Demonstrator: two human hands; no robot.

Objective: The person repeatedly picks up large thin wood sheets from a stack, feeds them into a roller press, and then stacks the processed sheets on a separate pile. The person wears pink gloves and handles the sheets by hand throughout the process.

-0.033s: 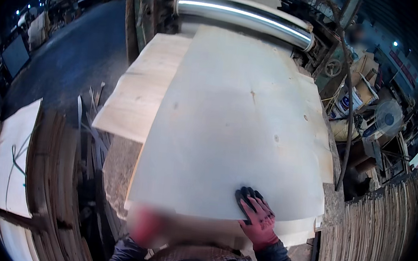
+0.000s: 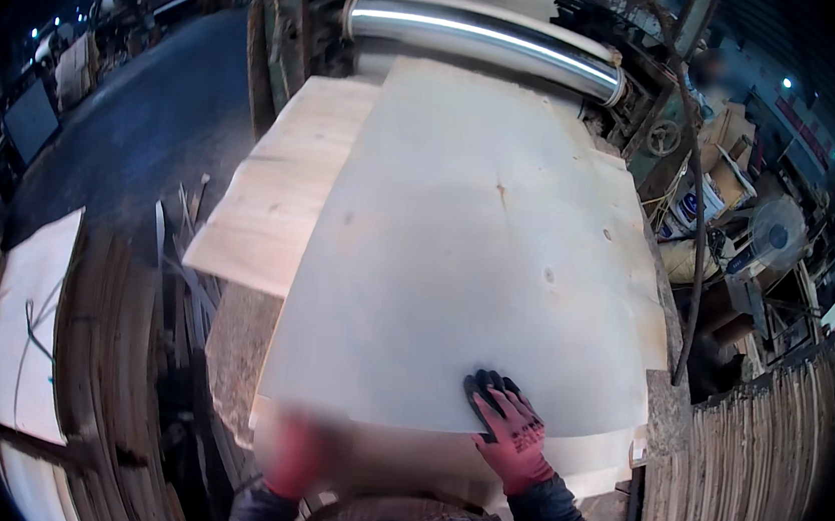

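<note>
Large pale wood sheet [image 2: 437,262] lies flat over most of the desk [image 2: 239,344], from the near edge to just before the metal roller [image 2: 484,44] across the far edge; cannot tell whether sheet and roller touch. Right hand [image 2: 515,433], red-gloved with black fingers, rests palm down at the sheet's near edge, right of centre: fingers straight, close together on the surface, thumb apart from them. Left hand [image 2: 296,455], also in red, by the desk's near left corner; badly blurred, so finger state and contact cannot be told. Second sheet [image 2: 269,186], pinkish, with a wavy outline, sticks out past the large one along the desk's left edge, toward the far corner. Off the right edge: a handwheel [image 2: 664,137] near the far corner, a fan [image 2: 777,235], and a tall sheet stack [image 2: 749,473] by the near corner.
</note>
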